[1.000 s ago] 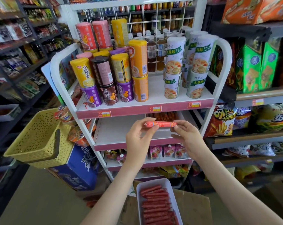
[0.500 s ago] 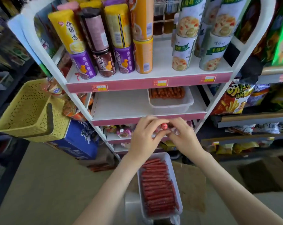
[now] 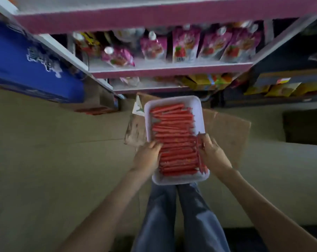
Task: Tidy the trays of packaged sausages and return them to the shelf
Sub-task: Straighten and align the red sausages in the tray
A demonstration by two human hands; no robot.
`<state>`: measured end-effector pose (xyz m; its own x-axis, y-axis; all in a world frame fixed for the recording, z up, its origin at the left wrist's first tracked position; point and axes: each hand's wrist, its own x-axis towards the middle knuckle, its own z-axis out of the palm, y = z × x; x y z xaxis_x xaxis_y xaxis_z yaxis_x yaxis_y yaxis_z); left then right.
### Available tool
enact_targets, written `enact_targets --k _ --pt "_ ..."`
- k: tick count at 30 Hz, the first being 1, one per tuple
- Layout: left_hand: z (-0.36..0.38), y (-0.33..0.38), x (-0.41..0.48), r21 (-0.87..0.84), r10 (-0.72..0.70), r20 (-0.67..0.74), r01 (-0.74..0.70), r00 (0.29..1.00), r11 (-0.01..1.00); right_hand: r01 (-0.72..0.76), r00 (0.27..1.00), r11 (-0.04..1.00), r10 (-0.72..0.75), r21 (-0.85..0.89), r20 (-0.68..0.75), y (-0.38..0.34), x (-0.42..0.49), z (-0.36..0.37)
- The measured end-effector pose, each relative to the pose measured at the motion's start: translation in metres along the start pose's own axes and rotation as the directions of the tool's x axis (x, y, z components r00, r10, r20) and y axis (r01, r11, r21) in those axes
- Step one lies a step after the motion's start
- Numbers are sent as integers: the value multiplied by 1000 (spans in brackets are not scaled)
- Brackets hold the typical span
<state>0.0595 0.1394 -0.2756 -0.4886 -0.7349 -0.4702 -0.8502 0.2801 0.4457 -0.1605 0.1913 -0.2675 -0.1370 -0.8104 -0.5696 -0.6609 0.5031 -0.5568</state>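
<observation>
red sausages (image 3: 174,135) fill a white tray (image 3: 197,104): left hand (image 3: 148,157) grips its rim, apparently steadying; right hand (image 3: 211,153) pinches a stray sausage (image 3: 199,138) alongside.

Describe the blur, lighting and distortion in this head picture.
Head view: motion blur smears the pink shelf edge and the pouches behind it; the tray of sausages is sharper, though still soft; the wide lens splays the shelf's uprights; the light is dim and flat, with no glare.

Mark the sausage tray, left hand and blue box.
sausage tray (image 3: 172,101): head view, bare far rim.
left hand (image 3: 148,157): head view, back of the hand.
blue box (image 3: 17,57): head view, its blue face.
</observation>
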Motion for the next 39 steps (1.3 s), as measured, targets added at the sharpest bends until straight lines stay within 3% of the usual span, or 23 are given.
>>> enact_targets --k 3,5,7,14,16,18,20,21,23,25,28,31,34,37,39 --pt "45 -10 11 123 56 8 -57 998 991 74 993 901 -28 -427 112 19 18 26" --pt "67 -9 16 169 63 34 -68 997 983 110 994 775 -103 -623 48 30 25 41" --pt "79 -7 21 180 44 99 -61 994 982 139 974 722 -223 -677 -38 47 25 60" --pt "76 2 36 215 -80 128 51 989 975 185 966 632 -256 -752 22 82 7 81" --pt "66 3 35 159 -111 141 88 984 983 202 969 692 -246 -693 37 75 5 75" --pt "48 9 31 47 -100 89 96 991 994 216 972 822 -229 -527 42 56 3 58" --pt "18 20 27 -111 -69 32 72 997 991 147 989 971 -147 -190 18 30 1 33" --pt "-1 28 24 -213 -78 18 80 997 974 83 996 996 -83 -19 23 15 -1 15" --pt "-48 45 16 -400 -117 -17 100 993 911 23 1000 977 -19 210 -21 -18 -8 -23" --pt "-98 62 7 -539 -155 -51 104 987 836 54 994 918 -11 392 -110 -53 -20 -65" --pt "-170 84 -6 -590 -146 -120 47 982 806 146 977 791 -19 594 -214 -107 -43 -127" --pt "-225 110 -23 -448 -6 -162 -68 987 891 279 946 727 -96 628 -309 -154 -72 -183" --pt "-269 148 -37 -303 145 -265 -226 953 926 463 871 712 -255 527 -420 -201 -103 -227" --pt "-309 191 -59 -176 328 -452 -444 829 879 641 746 656 -408 399 -527 -246 -136 -257" --pt "-327 211 -69 -146 373 -560 -532 739 834 729 650 610 -477 310 -591 -266 -152 -271"
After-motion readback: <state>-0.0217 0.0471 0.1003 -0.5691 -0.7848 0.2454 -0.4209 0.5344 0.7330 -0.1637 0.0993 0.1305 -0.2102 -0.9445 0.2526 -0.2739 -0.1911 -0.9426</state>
